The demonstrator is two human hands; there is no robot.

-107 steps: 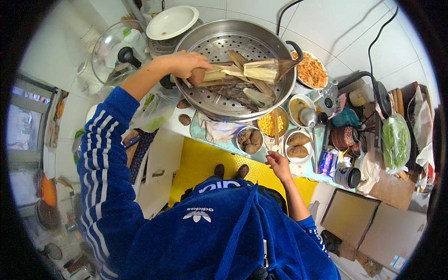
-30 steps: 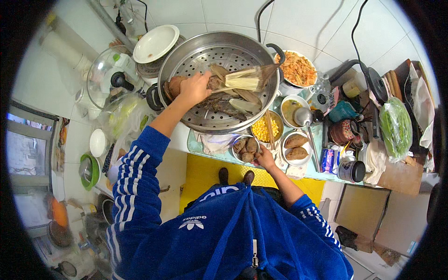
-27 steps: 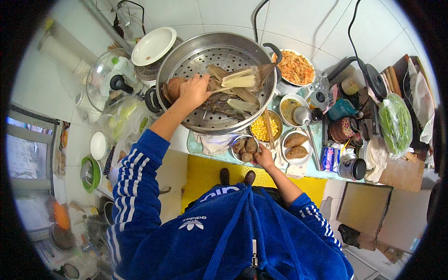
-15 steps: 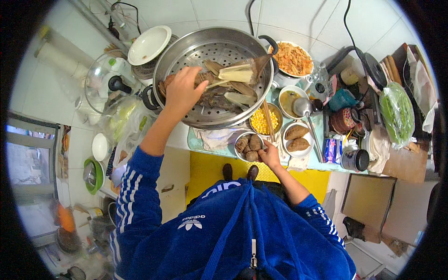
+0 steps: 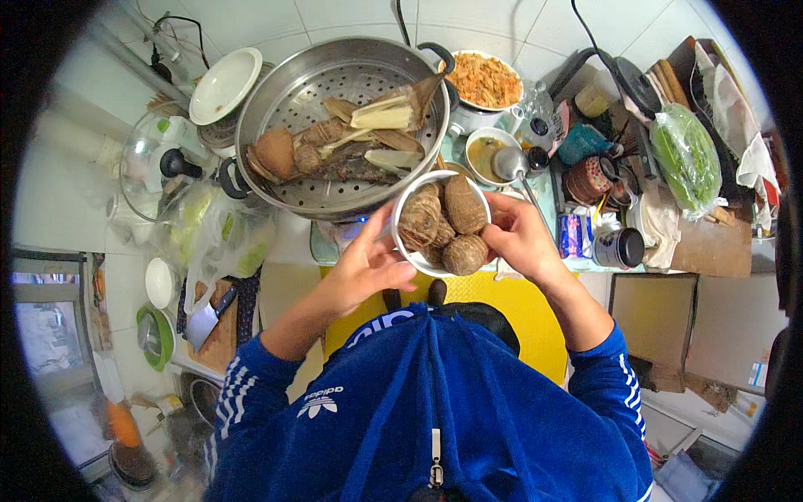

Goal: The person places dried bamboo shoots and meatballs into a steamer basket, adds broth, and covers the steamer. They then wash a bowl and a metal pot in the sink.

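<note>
- Big steel steamer (image 5: 309, 100) just beyond the bowl, on the far side; pale and brown husks (image 5: 383, 115) plus a rounded brown tuber (image 5: 274, 151) lie on its perforated base.
- Left of it: glass lid with black knob (image 5: 173, 164), plastic bag (image 5: 222, 238) with green stuff inside; nearer, a knife (image 5: 203, 326) on a wooden board (image 5: 222, 347).
- White plate (image 5: 226, 88) behind, upper left.
- Right of steamer: pot of orange-brown pieces (image 5: 481, 81), soup bowl (image 5: 481, 155) with a ladle (image 5: 508, 163) in it, bagged greens (image 5: 687, 163), black-lidded jar (image 5: 617, 248).
- In the way: held bowl blocks view of the counter behind it.
- White bowl (image 5: 435, 176) is in front of the steamer at the counter edge, between both hands.
- Inside: brown taros (image 5: 420, 214), ringed, rough, fibrous skins, heaped to the rim.
- Right hand (image 5: 525, 238) grasps the bowl's right side.
- Left hand (image 5: 360, 263) at the bowl's left side, fingers partly hidden; can't tell whether gripping.
</note>
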